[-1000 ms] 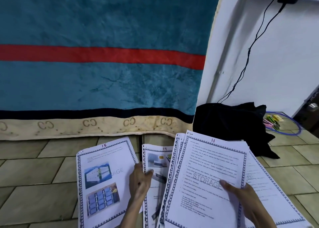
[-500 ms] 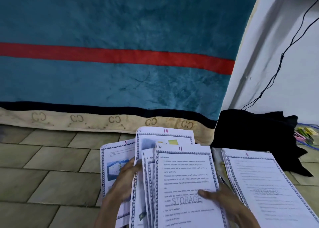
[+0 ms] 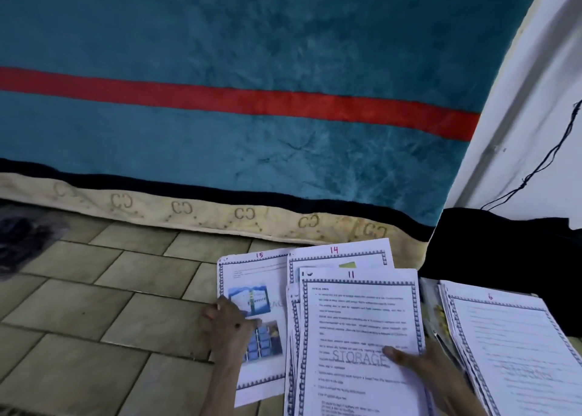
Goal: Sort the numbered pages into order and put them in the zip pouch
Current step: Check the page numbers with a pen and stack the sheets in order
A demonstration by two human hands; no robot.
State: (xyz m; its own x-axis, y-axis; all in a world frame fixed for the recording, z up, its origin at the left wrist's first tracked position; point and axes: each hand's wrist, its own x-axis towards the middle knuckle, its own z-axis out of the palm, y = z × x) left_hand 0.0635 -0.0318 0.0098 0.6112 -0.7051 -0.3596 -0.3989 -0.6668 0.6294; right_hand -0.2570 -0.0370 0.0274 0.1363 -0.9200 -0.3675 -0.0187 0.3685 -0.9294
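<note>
Several numbered pages lie on the tiled floor. Page 15 [image 3: 252, 277], with photos, is at the left, and my left hand [image 3: 225, 324] grips its left edge with the thumb on top. Page 14 [image 3: 340, 253] shows behind a stack topped by page 11 [image 3: 359, 315], printed "STORAGE". My right hand [image 3: 425, 371] holds that stack at its lower right, thumb on the sheet. Another stack topped by page 6 [image 3: 510, 337] lies at the far right. Between the two stacks a narrow strip of something [image 3: 436, 313] shows; I cannot tell whether it is the zip pouch.
A teal blanket [image 3: 252, 148] with a red stripe and a beige hem hangs down to the floor behind the pages. Black cloth [image 3: 491, 245] lies at the right under a white wall with a black cable [image 3: 548, 160]. A dark object [image 3: 19, 242] sits far left.
The page 11 stack has come down over page 14. My left hand has shifted from page 14 to page 15. The view has swung left, so the page 6 stack now sits at the right edge.
</note>
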